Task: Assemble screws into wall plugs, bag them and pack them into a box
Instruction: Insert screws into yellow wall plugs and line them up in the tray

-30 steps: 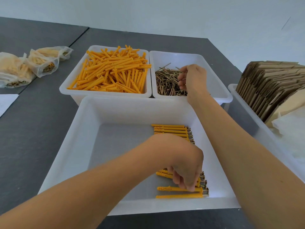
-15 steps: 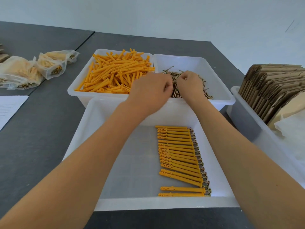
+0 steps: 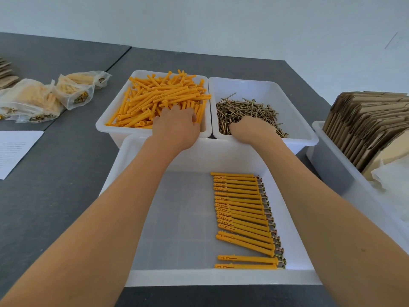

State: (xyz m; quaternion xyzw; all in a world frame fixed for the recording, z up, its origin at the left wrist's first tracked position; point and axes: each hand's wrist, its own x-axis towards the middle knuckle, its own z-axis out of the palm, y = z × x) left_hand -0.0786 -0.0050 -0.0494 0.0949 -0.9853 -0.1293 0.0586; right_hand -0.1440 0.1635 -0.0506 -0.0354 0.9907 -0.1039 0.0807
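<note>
Loose orange wall plugs [image 3: 159, 96] fill the white bin [image 3: 110, 120] at the back left. My left hand [image 3: 177, 127] lies on that pile's near right corner, its fingertips sunk among the plugs. Brass screws [image 3: 247, 109] lie in the neighbouring white bin [image 3: 306, 135]. My right hand [image 3: 252, 130] rests on the near part of the screw heap, its fingers bent under and hidden. In the big front bin [image 3: 221, 278], a row of assembled plugs with screws [image 3: 241, 209] lies along the right side.
Filled clear bags [image 3: 33, 103] lie on the grey table at the far left, with a white sheet of paper [image 3: 15, 149] below them. At the right a white bin [image 3: 332, 173] holds flat cardboard boxes [image 3: 365, 120] and thin white bags [image 3: 394, 176].
My left hand left the assembled row in the front bin and went to the plug bin. My right hand sank lower onto the screws. The view tilted slightly.
</note>
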